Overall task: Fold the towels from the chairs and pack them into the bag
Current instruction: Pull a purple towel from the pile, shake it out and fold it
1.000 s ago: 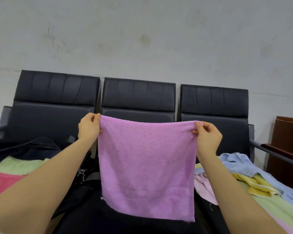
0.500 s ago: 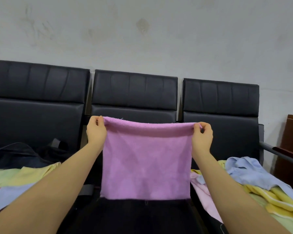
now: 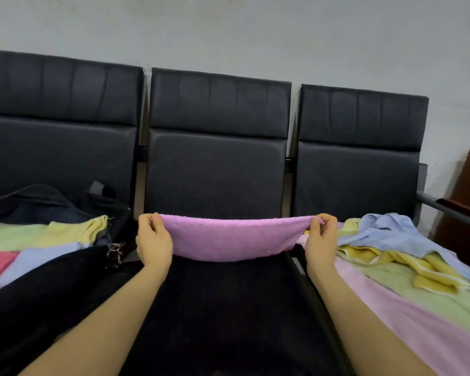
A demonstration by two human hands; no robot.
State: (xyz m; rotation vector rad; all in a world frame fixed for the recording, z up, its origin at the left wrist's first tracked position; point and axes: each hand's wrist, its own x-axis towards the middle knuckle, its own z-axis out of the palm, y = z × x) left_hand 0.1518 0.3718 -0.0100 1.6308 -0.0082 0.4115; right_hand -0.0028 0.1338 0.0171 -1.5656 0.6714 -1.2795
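The purple towel (image 3: 232, 238) hides its own lower fold.

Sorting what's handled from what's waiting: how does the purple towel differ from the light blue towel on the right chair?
The purple towel is stretched taut between the left hand and right hand, which pinch its corners; the light blue towel lies untouched. The purple towel is smooth, over the middle seat; the light blue towel is crumpled atop a yellow towel. Both look like terry cloth.
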